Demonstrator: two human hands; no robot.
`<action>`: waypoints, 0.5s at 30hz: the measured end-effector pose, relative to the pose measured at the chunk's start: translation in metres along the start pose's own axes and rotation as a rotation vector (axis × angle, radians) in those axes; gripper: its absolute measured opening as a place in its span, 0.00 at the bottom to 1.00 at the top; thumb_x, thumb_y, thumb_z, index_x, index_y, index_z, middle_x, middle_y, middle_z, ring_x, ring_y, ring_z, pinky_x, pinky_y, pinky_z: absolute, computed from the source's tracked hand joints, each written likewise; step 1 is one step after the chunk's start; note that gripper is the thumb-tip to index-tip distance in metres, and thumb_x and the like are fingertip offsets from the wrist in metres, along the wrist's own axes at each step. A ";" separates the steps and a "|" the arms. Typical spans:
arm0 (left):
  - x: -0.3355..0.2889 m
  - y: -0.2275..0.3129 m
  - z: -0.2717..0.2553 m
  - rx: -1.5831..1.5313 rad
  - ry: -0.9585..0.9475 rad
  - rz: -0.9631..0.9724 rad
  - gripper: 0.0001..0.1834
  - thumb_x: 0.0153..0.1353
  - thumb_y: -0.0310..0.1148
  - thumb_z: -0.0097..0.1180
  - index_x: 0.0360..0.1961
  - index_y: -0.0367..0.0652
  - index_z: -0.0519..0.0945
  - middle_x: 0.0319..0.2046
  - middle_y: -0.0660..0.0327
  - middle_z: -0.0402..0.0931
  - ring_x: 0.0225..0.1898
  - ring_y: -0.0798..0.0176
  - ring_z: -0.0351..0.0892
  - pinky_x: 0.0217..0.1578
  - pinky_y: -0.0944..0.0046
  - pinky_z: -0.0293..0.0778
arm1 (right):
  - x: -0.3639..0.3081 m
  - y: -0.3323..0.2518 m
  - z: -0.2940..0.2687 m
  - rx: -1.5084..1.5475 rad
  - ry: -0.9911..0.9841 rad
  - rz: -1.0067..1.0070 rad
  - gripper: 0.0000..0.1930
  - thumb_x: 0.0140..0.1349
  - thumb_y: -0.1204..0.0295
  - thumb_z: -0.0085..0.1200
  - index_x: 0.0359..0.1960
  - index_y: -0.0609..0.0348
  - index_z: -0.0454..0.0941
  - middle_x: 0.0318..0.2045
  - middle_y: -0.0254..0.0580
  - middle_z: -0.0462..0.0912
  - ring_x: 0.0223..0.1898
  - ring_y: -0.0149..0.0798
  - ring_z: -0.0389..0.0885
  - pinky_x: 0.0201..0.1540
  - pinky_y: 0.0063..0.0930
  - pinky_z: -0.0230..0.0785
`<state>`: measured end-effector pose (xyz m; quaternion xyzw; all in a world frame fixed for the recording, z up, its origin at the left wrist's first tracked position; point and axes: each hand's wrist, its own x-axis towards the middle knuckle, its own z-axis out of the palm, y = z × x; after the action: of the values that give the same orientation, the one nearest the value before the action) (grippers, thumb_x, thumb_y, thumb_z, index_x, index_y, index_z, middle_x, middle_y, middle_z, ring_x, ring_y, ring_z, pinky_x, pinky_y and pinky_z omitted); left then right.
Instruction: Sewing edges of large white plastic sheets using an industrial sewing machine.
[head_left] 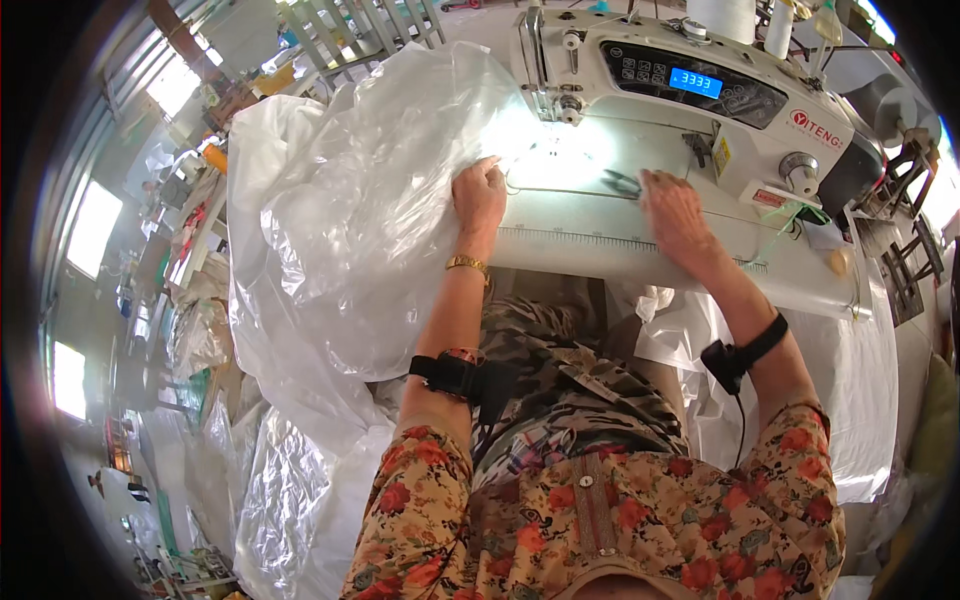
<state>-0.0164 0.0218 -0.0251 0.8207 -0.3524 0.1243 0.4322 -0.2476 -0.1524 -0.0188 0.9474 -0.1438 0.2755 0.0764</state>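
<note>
Clear plastic sheeting (345, 210), crumpled and glossy, lay in a large heap on the left side of the white sewing machine (590, 82), reaching the lit needle area and draping down past the table edge. The two hands were well apart. The left hand (480, 196) rested at the right margin of the sheeting, fingers curled; whether it pinched the plastic could not be told. The right hand (676, 212) was over the machine table (600, 212), fingers bent, with a small dark tool (622, 183) at its fingertips, blurred; a firm grip on it could not be confirmed. A ruler strip (590, 238) ran along the table between the hands, nearer the person. A gold bracelet (467, 263) circled the left wrist, and a black strap (765, 340) the right forearm. The machine's control panel (740, 98) showed a lit blue display.
</note>
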 end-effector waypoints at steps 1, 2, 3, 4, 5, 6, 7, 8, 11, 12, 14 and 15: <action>0.000 0.002 0.000 -0.003 -0.006 0.005 0.16 0.57 0.31 0.47 0.40 0.36 0.83 0.31 0.43 0.80 0.36 0.45 0.80 0.45 0.55 0.72 | 0.009 -0.006 0.000 -0.003 -0.001 0.008 0.10 0.60 0.71 0.50 0.39 0.66 0.74 0.37 0.51 0.79 0.41 0.46 0.80 0.42 0.39 0.72; 0.000 0.004 0.000 -0.015 -0.007 0.012 0.16 0.57 0.31 0.47 0.40 0.36 0.83 0.30 0.44 0.80 0.35 0.45 0.80 0.45 0.55 0.72 | 0.020 -0.014 0.002 0.101 -0.102 0.076 0.10 0.60 0.70 0.50 0.38 0.66 0.74 0.32 0.51 0.80 0.36 0.47 0.81 0.39 0.40 0.72; -0.001 0.004 0.000 -0.025 -0.008 0.018 0.16 0.57 0.31 0.47 0.40 0.36 0.83 0.29 0.44 0.80 0.34 0.46 0.80 0.44 0.55 0.72 | 0.029 -0.025 0.003 0.207 -0.203 0.143 0.10 0.61 0.69 0.51 0.37 0.66 0.74 0.28 0.51 0.81 0.31 0.48 0.82 0.37 0.41 0.73; -0.002 0.001 -0.002 -0.020 -0.013 0.020 0.16 0.57 0.31 0.47 0.40 0.36 0.83 0.29 0.44 0.80 0.34 0.46 0.80 0.44 0.55 0.72 | 0.038 -0.039 0.003 0.213 -0.204 0.147 0.10 0.61 0.69 0.51 0.37 0.66 0.74 0.28 0.51 0.81 0.31 0.48 0.82 0.37 0.41 0.73; -0.003 -0.002 -0.004 -0.037 0.000 0.011 0.15 0.57 0.31 0.48 0.40 0.36 0.83 0.28 0.44 0.80 0.33 0.46 0.80 0.44 0.55 0.72 | 0.047 -0.053 0.003 0.214 -0.257 0.136 0.12 0.62 0.68 0.51 0.37 0.66 0.74 0.25 0.51 0.81 0.29 0.49 0.82 0.35 0.42 0.73; -0.004 0.000 -0.004 -0.063 0.010 0.004 0.15 0.57 0.31 0.48 0.40 0.36 0.83 0.27 0.44 0.80 0.33 0.47 0.80 0.43 0.55 0.72 | 0.052 -0.059 0.001 0.209 -0.312 0.127 0.13 0.62 0.66 0.52 0.37 0.66 0.74 0.22 0.50 0.81 0.27 0.50 0.83 0.34 0.42 0.74; -0.003 0.002 -0.004 -0.065 0.004 0.006 0.15 0.57 0.31 0.48 0.40 0.36 0.83 0.27 0.44 0.80 0.33 0.47 0.80 0.43 0.55 0.72 | 0.055 -0.060 0.005 0.208 -0.314 0.133 0.13 0.62 0.66 0.52 0.37 0.66 0.74 0.22 0.50 0.81 0.27 0.50 0.83 0.34 0.42 0.74; -0.003 0.004 -0.003 -0.067 -0.008 -0.010 0.15 0.57 0.31 0.48 0.40 0.36 0.83 0.27 0.44 0.80 0.32 0.47 0.80 0.43 0.55 0.72 | 0.057 -0.061 0.011 0.227 -0.279 0.091 0.14 0.62 0.64 0.52 0.35 0.65 0.75 0.23 0.51 0.81 0.28 0.50 0.83 0.34 0.42 0.74; -0.003 0.009 -0.006 -0.070 -0.025 -0.022 0.15 0.57 0.31 0.48 0.40 0.36 0.83 0.27 0.45 0.80 0.32 0.47 0.80 0.43 0.56 0.72 | 0.066 -0.065 0.026 0.214 -0.197 0.052 0.14 0.62 0.63 0.53 0.32 0.64 0.77 0.24 0.53 0.82 0.29 0.50 0.83 0.33 0.41 0.74; -0.003 0.009 -0.006 -0.071 -0.026 -0.019 0.15 0.57 0.31 0.48 0.40 0.36 0.83 0.27 0.45 0.80 0.32 0.47 0.80 0.43 0.56 0.72 | 0.070 -0.066 0.030 0.181 -0.147 0.054 0.13 0.62 0.64 0.53 0.30 0.64 0.78 0.24 0.53 0.82 0.29 0.50 0.84 0.32 0.41 0.74; -0.003 0.009 -0.007 -0.086 -0.019 -0.015 0.15 0.57 0.31 0.48 0.40 0.36 0.83 0.27 0.45 0.80 0.32 0.47 0.80 0.43 0.56 0.72 | 0.077 -0.065 0.036 0.158 -0.131 0.058 0.13 0.62 0.64 0.52 0.29 0.63 0.79 0.25 0.53 0.82 0.29 0.50 0.84 0.31 0.40 0.74; -0.003 0.008 -0.006 -0.102 -0.017 -0.011 0.15 0.57 0.31 0.48 0.40 0.36 0.83 0.28 0.45 0.80 0.33 0.47 0.80 0.43 0.56 0.72 | 0.080 -0.064 0.040 0.133 -0.117 0.065 0.13 0.62 0.65 0.52 0.27 0.63 0.79 0.25 0.53 0.82 0.28 0.49 0.84 0.30 0.40 0.74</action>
<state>-0.0237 0.0250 -0.0186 0.8005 -0.3574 0.0968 0.4713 -0.1430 -0.1188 -0.0134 0.9596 -0.1602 0.2312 -0.0043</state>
